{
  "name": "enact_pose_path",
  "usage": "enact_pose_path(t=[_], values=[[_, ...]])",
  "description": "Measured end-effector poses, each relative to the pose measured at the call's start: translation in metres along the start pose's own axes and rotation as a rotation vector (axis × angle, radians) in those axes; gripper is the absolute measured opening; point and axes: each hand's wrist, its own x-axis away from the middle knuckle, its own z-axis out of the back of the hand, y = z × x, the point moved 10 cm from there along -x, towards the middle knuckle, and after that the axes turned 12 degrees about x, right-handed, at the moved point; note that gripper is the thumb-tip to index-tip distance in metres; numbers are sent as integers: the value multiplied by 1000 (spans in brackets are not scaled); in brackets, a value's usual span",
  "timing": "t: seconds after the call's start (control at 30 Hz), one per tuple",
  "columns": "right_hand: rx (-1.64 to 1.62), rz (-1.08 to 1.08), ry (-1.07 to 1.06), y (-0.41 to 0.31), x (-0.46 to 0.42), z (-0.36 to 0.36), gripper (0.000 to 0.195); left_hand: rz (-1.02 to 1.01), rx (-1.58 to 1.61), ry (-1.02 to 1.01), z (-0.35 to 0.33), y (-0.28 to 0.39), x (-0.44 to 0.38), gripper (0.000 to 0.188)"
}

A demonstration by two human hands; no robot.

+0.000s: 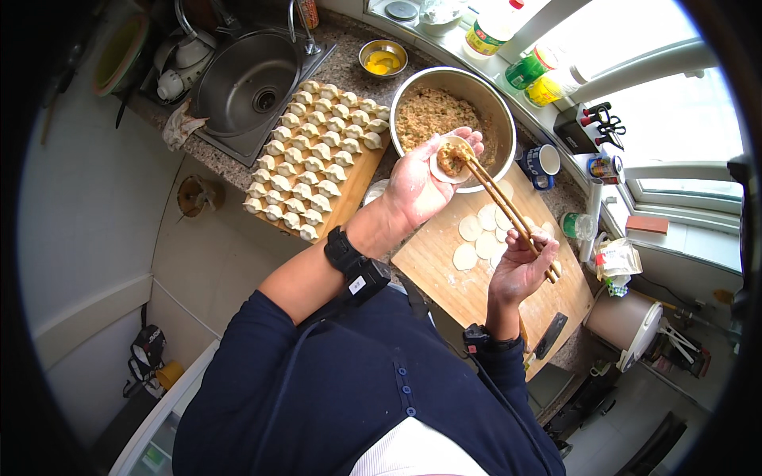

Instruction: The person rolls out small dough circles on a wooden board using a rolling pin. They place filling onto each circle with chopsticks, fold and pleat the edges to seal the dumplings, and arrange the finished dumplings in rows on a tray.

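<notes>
My left hand [421, 184] lies palm up at the near edge of a steel bowl [507, 140] of minced filling [431, 116], with a round dumpling wrapper [442, 173] on its fingers. Filling sits on the wrapper, touched by the tips of wooden chopsticks [503, 205]. My right hand [524, 268] grips the chopsticks over a wooden board [434, 253], where several flat wrappers [465, 257] lie. To the left, rows of folded dumplings [309, 163] stand on another wooden board [370, 166].
A sink [247, 83] is at the upper left. Beyond the dumplings stands a small bowl with egg yolk [383, 59]. A blue mug [539, 166], a knife block [576, 128] and a glass jar [578, 226] line the window side. A dark-handled knife [551, 335] rests on the near board.
</notes>
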Motion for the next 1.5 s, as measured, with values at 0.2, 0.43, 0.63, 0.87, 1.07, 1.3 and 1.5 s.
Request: enact_pose_path(t=[0.2,0.43,0.63,0.87,1.07,1.3,1.5], values=[[15,-41,-5,12,-2,3,38,-13,-27,33,2,0,0,48],[-140,-159,80,22,-5,7,35,21,23,7,4,-3,0,45],[-311,-304,99,31,-17,10,33,-12,-12,23,6,4,-1,49],[-532,-179,-55,23,-68,16,33,78,139,-140,9,12,-3,47],[78,-151,85,64,-53,22,38,51,169,-297,26,37,-11,46],[-265,-364,-77,79,-18,-25,32,43,192,-170,12,27,-7,48],[-197,-278,-73,57,-14,-12,35,-54,97,25,13,35,-6,47]])
